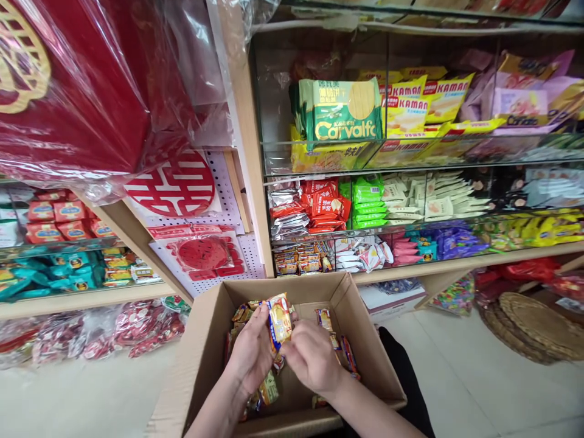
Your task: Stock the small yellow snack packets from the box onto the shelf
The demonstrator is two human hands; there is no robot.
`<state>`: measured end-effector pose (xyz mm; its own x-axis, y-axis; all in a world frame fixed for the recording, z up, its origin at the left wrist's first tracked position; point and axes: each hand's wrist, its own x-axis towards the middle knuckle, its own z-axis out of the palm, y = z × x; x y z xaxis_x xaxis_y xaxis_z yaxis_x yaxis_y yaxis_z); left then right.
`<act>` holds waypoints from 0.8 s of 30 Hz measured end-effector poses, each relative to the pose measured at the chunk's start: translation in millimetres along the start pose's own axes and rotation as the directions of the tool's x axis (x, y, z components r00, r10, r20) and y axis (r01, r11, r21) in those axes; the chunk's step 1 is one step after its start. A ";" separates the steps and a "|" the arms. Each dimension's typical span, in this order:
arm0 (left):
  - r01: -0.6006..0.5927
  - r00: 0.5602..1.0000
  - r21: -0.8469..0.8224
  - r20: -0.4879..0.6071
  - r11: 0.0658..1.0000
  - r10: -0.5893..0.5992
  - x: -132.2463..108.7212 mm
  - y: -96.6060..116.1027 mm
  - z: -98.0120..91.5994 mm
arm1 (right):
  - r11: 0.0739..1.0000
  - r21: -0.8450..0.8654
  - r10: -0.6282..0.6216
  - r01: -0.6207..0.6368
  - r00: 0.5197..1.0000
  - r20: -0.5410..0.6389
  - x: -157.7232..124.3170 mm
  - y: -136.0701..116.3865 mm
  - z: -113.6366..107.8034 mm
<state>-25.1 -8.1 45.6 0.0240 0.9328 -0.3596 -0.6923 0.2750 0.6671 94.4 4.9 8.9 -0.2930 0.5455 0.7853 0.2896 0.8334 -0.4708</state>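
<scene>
Over an open cardboard box (314,293), a small yellow, red and blue snack packet (280,317) is held up between both hands. My left hand (252,351) has its fingers and thumb closed on the packet's left side. My right hand (316,351) is curled, its thumb and fingers pinching the packet's right edge; the fingertips are partly hidden. Below the hands, more snack packets (269,388) lie loose on the box floor, with several along the left side and some others (349,354) by the right wall.
A glass-fronted shelf unit ahead holds green biscuit packs (340,109), red packets (325,204) and similar small snack packets (303,258). A plastic-wrapped red item (91,79) hangs at upper left. Woven trays (538,322) rest on the tiled floor at right. Bagged goods (141,325) lie at left.
</scene>
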 end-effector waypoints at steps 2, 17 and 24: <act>-0.019 1.000 -0.034 -0.013 0.999 0.019 2.4 0.2 -0.4 | 0.902 0.188 0.403 -0.389 0.914 -0.040 -4.1 -1.9 0.6; -0.204 0.978 0.443 0.060 0.873 0.198 14.6 -21.8 -26.7 | 0.388 0.441 0.726 -0.809 0.563 0.394 -12.7 20.1 8.1; -0.194 0.970 0.539 0.229 0.820 0.079 15.0 -20.0 -37.1 | 0.267 0.512 0.646 -0.817 0.546 0.534 -6.6 35.0 -7.0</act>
<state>-37.7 -8.3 2.7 0.1337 0.9800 -0.1472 -0.1832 0.1705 0.9682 112.8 29.9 -9.9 -0.4590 0.8838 -0.0904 -0.1500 -0.1774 -0.9727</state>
